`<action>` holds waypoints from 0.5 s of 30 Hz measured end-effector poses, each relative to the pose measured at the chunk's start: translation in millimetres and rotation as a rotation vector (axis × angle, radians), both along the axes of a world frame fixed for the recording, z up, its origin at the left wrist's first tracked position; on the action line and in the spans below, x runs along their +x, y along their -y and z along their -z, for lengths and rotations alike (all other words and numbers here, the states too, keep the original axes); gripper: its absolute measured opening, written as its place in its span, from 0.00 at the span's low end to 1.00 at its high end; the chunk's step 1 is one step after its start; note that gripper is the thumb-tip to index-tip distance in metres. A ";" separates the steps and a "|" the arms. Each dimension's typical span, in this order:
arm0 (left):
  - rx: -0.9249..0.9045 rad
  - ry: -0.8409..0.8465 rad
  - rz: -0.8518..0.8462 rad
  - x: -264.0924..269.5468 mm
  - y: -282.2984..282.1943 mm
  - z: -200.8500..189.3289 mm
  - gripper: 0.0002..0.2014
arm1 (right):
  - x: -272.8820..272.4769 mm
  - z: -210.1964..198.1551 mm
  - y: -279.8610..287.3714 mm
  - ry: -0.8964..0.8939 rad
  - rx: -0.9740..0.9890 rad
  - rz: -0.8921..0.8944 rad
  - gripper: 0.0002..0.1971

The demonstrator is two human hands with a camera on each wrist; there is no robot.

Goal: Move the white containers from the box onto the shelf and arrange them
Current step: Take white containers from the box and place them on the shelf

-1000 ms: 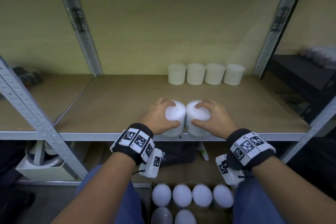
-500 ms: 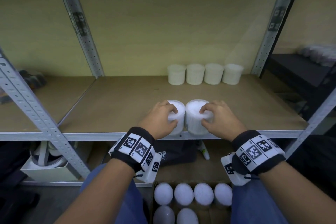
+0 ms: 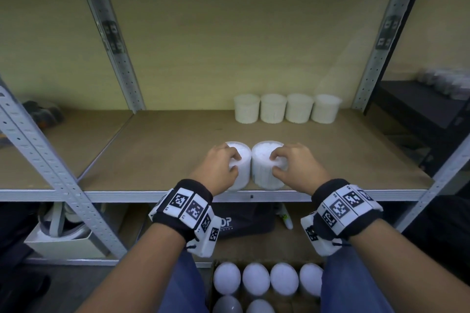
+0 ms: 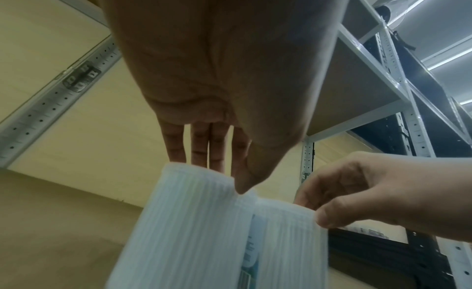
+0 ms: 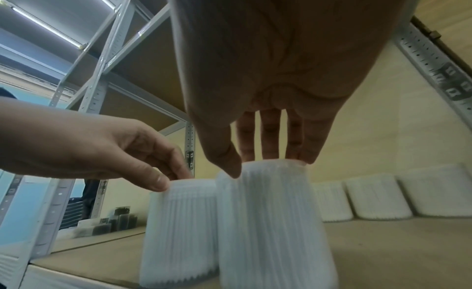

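Two white containers are seen standing upright and touching each other at the front edge of the shelf (image 3: 162,160). The left container (image 3: 241,173) is gripped from above by the left hand (image 3: 218,170), whose thumb and fingertips are curled over its top rim. The right container (image 3: 264,170) is gripped the same way by the right hand (image 3: 297,168). In the wrist views both are shown as translucent ribbed tubs packed with thin white upright sticks; what the sticks are cannot be told.

Behind this pair, at the back of the shelf against the wall, a row of four more white containers (image 3: 286,112) is lined up side by side, upright and touching or nearly so. Their contents cannot be made out.

Below the shelf's front edge, between the person's knees, an open box (image 3: 212,284) is seen on the floor. It holds six visible white containers (image 3: 255,278), viewed from above as round white tops: four in the row nearer the shelf and two in the row behind it.
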State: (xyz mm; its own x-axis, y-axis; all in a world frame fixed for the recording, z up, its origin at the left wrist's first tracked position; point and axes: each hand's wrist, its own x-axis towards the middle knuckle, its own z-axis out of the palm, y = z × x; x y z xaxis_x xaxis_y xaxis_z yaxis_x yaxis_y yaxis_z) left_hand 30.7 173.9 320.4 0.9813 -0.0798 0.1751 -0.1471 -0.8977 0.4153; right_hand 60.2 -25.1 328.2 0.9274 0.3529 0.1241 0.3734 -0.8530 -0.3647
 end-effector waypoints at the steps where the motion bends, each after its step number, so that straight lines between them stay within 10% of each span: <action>1: 0.000 -0.004 -0.007 2.2 -3.0 -0.3 0.14 | 2.8 0.3 -3.9 0.000 -0.005 -0.001 0.16; 15: -0.022 -0.047 -0.143 52.1 -64.4 -0.9 0.14 | 67.3 3.0 -75.6 -0.012 -0.047 -0.091 0.17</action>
